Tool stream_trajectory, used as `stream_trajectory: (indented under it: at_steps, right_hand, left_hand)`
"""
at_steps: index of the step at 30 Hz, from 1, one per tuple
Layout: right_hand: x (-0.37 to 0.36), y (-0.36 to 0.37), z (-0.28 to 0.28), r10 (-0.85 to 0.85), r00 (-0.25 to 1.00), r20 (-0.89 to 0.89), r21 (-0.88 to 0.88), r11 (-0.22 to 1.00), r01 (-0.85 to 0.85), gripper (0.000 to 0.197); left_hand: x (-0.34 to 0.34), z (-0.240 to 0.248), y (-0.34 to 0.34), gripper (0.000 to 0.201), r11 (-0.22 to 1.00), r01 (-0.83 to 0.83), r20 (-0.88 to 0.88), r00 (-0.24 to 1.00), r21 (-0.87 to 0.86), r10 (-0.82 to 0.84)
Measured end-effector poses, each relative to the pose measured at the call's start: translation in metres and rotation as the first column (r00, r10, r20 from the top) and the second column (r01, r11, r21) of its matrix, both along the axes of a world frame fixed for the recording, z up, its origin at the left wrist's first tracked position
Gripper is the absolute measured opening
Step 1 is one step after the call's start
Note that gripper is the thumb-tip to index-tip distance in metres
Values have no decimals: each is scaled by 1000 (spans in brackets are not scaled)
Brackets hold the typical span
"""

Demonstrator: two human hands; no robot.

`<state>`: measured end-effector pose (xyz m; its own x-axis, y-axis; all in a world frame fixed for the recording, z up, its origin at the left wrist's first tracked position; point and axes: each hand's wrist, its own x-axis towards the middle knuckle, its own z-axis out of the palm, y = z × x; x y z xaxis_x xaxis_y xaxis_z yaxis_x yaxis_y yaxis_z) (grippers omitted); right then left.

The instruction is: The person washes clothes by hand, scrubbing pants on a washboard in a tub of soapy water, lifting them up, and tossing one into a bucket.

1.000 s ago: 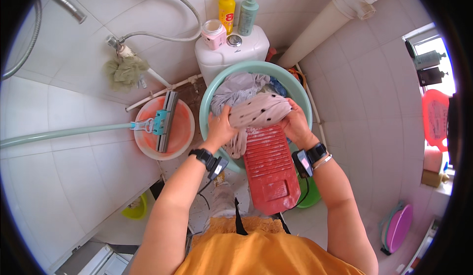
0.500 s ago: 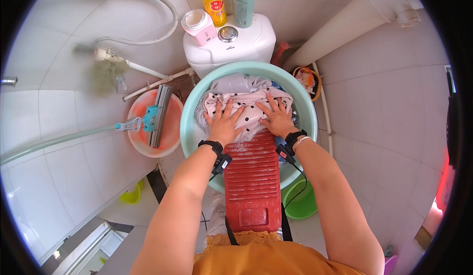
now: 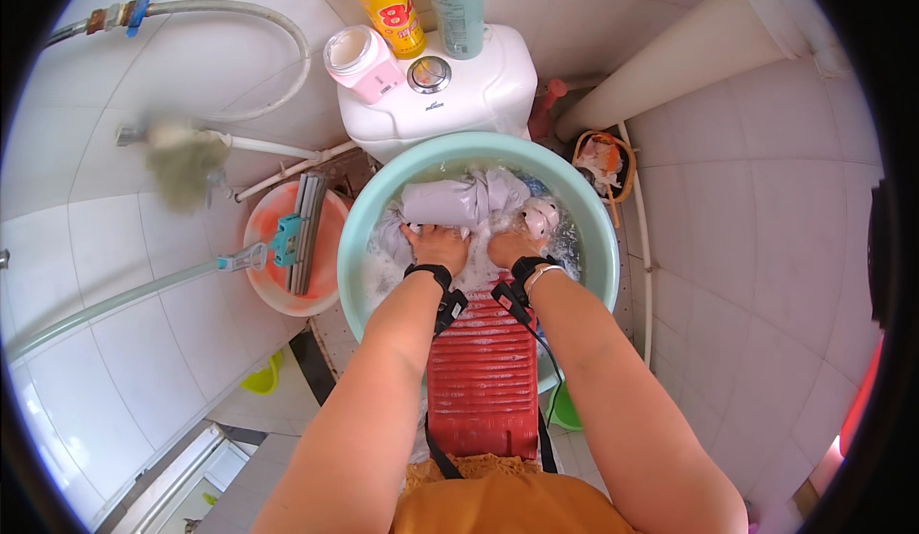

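A light teal basin holds soapy water and wet laundry. My left hand presses down into the suds at its middle, fingers apart and partly under water. Beside it, my right hand is pushed down too, its fingers hidden by foam. A white garment with black dots shows as a small bunch by the right hand; the rest is under water. Just beyond the hands lies a rolled pale grey cloth. A red ribbed washboard slants from the basin toward my body, below both wrists.
Behind the basin stands a white toilet tank with a pink jar, a yellow bottle and a teal pump bottle on top. A mop rests in an orange bucket at left. A wastebasket is at right.
Both hands have pushed down and come closer together. The dotted garment, spread under them before, has mostly sunk into the water. The grey cloth and suds show more.
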<state>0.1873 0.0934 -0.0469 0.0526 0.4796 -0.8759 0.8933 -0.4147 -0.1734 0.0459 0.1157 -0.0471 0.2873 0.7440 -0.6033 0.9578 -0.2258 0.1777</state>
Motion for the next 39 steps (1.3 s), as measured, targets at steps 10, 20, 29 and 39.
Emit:
stream_trajectory:
  at_steps: [10,20,29,39]
  right_hand:
    - [5,0,-57,82,997,-2,41,996,-82,40]
    - [46,-43,33,156,982,105,693,697,-185,36]
    - [41,-15,-22,463,884,-64,189,876,-445,36]
    - [43,-12,-44,231,967,-112,62,972,-225,40]
  left_hand:
    - [6,-21,13,32,957,235,-105,961,-170,-255]
    - [-22,26,-36,64,957,106,205,965,270,-165]
    - [4,-11,9,40,869,197,-22,972,-454,-232]
    - [26,-61,2,42,830,162,6,982,-534,-188]
